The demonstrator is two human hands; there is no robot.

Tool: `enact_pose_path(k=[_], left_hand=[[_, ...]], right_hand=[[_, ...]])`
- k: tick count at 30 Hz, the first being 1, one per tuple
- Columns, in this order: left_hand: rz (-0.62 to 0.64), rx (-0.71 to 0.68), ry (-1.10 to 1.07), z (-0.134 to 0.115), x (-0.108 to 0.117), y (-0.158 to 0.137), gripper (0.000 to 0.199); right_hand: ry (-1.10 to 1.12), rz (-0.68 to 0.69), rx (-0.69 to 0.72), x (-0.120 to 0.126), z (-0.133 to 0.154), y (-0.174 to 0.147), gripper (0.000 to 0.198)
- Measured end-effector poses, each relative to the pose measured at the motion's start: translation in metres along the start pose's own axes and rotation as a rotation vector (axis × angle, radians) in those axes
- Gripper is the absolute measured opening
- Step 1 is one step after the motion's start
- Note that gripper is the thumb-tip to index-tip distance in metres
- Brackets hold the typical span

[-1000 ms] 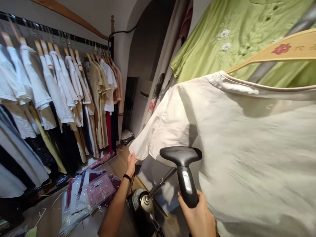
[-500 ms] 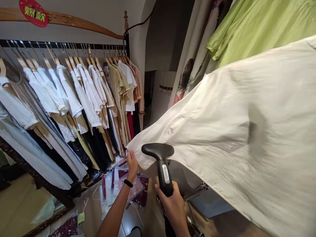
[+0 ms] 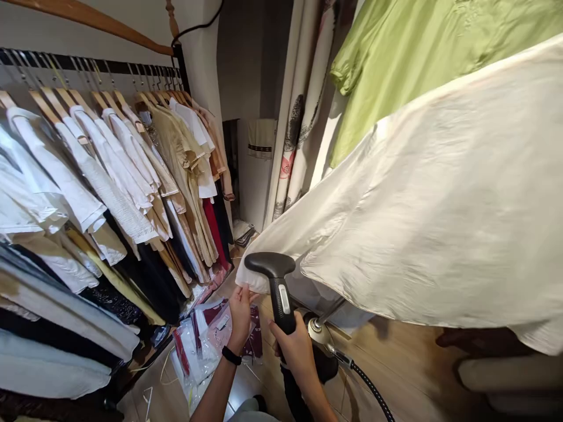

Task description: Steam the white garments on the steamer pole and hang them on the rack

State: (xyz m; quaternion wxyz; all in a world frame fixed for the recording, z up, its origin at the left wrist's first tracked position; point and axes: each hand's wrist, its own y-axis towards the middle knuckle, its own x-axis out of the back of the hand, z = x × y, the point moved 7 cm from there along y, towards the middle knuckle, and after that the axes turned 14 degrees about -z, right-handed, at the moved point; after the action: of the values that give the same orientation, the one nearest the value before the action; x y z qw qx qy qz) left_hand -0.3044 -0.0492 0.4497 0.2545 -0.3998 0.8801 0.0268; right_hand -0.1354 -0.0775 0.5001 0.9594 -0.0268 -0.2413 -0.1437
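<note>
A cream-white garment stretches from the right side down to my left hand, which pinches its corner at the lower left. A dark band circles that wrist. My right hand is wrapped round the handle of a black garment steamer. The steamer's wide head lies against or just in front of the cloth near the pinched corner; whether it touches I cannot tell. A light grey button shows on the handle. Behind the cream cloth hangs a lime-green garment.
At the left, a rack holds many white, beige and dark clothes on wooden hangers. Plastic-wrapped garments lie on the floor below my left hand. A metal stand base and a ribbed hose are at the lower right. Printed curtains hang behind.
The view has swung right. The cream cloth has settled flatter, with its dark hollow gone and its lower edge showing. My left hand has come closer to the steamer.
</note>
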Motion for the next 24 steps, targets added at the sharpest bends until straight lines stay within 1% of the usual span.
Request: enact_pose_path(k=[3, 7, 9, 13, 16, 18, 20, 22, 24], left_hand=[[0.052, 0.05, 0.063, 0.006, 0.004, -0.008, 0.042], [0.15, 0.08, 0.116, 0.009, 0.001, -0.014, 0.046], [0.2, 0.069, 0.172, 0.011, 0.0, -0.016, 0.048], [0.263, -0.014, 0.297, 0.015, 0.007, -0.017, 0.047], [0.299, -0.044, 0.326, 0.018, 0.012, -0.019, 0.045], [0.303, -0.033, 0.3, 0.019, 0.014, -0.019, 0.042], [0.273, -0.003, 0.231, 0.019, 0.014, -0.017, 0.039], [0.213, 0.05, 0.118, 0.019, 0.014, -0.012, 0.04], [0.13, 0.115, -0.015, 0.019, 0.014, -0.004, 0.04]], right_hand=[[0.046, 0.034, -0.032, -0.004, 0.005, 0.006, 0.035], [0.187, -0.001, -0.105, 0.005, 0.022, 0.022, 0.037], [0.227, -0.049, -0.107, 0.016, 0.035, 0.033, 0.04], [0.216, -0.199, -0.021, 0.05, 0.07, 0.058, 0.041], [0.197, -0.295, 0.016, 0.073, 0.091, 0.074, 0.042], [0.204, -0.317, 0.032, 0.082, 0.099, 0.08, 0.044], [0.196, -0.319, 0.04, 0.085, 0.099, 0.08, 0.044], [0.181, -0.3, 0.032, 0.083, 0.09, 0.076, 0.042], [0.172, -0.261, 0.016, 0.076, 0.075, 0.068, 0.041]])
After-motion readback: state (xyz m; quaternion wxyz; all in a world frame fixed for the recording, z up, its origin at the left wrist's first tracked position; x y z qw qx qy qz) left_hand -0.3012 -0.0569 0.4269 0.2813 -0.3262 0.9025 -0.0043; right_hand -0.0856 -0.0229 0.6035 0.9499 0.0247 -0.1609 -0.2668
